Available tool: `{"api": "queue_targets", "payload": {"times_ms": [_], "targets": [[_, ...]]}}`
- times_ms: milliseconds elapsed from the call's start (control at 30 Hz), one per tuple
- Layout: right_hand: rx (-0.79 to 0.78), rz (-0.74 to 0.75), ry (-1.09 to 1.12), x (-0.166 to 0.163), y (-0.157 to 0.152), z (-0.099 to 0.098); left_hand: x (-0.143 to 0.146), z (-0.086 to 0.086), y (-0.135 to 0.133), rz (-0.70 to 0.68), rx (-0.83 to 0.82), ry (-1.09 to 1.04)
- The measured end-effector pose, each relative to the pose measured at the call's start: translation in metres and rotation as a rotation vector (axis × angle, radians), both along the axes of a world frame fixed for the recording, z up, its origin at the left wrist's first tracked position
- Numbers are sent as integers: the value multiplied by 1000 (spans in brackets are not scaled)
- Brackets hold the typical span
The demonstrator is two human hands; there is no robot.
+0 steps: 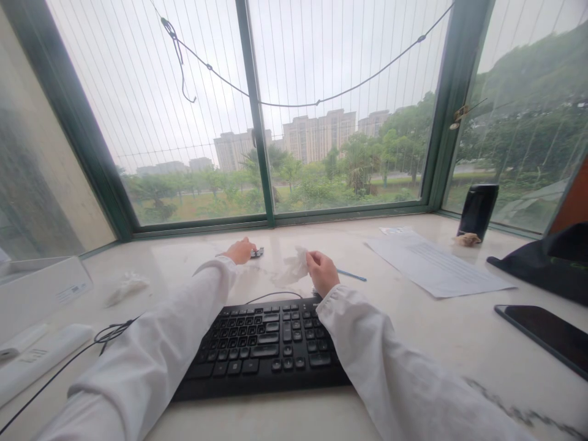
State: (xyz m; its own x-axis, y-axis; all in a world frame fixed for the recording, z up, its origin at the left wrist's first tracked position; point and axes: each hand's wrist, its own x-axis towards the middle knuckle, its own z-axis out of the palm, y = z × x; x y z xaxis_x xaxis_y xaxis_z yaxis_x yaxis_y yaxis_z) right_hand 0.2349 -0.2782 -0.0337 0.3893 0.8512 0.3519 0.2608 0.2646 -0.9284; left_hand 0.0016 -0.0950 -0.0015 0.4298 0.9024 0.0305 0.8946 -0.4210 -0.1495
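Note:
My left hand (239,251) reaches past the black keyboard (264,343) and closes on a small dark object (258,252) lying on the white counter (413,318); what it is I cannot make out. My right hand (322,271) is closed on a crumpled white tissue (292,267) just behind the keyboard. A blue pen (351,275) lies right of that hand. Both arms are in white sleeves.
Printed paper sheets (436,266) lie at the right, with a black cup (478,211) and a small brown scrap (466,239) near the window. A dark phone (549,334) and a black cloth item (546,260) sit far right. Another tissue (126,288), white boxes (41,291) and a cable (108,334) are left.

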Motion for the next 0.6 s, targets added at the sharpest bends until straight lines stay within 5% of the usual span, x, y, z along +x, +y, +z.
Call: {"api": "queue_targets", "payload": {"times_ms": [600], "targets": [[-17,-13,-5,-2,-3,2,2,-4,10,10,46,-41]]}}
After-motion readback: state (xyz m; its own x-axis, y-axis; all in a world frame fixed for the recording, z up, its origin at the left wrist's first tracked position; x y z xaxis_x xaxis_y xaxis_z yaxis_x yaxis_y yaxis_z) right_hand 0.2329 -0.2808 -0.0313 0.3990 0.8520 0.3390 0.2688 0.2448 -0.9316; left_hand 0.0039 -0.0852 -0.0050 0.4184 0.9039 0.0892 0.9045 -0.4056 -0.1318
